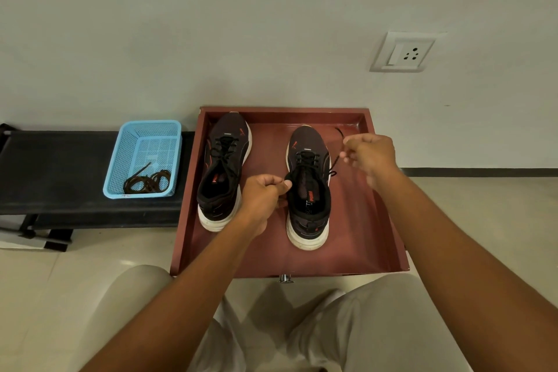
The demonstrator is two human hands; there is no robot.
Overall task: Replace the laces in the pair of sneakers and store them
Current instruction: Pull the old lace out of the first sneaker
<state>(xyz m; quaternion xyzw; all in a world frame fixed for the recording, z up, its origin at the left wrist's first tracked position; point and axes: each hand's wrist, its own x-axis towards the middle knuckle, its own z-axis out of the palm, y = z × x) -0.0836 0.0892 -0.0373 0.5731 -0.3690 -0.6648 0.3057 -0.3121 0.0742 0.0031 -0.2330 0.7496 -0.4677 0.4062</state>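
Two black sneakers with white soles stand toes-away in a red-brown wooden drawer (380,220) on the floor. The left sneaker (222,172) is laced with black lace. Beside the right sneaker (308,190), my left hand (262,195) has its fingers curled at the shoe's left collar, pinching there. My right hand (370,154) is raised to the shoe's right and pinches a black lace (333,165) that runs down to the upper eyelets. The lace's tip sticks up past my fingers.
A light blue mesh basket (145,142) holding a coil of dark brown laces (148,183) sits on a low black bench (60,172) left of the drawer. A wall with a socket plate (404,51) is right behind. My knees are at the bottom.
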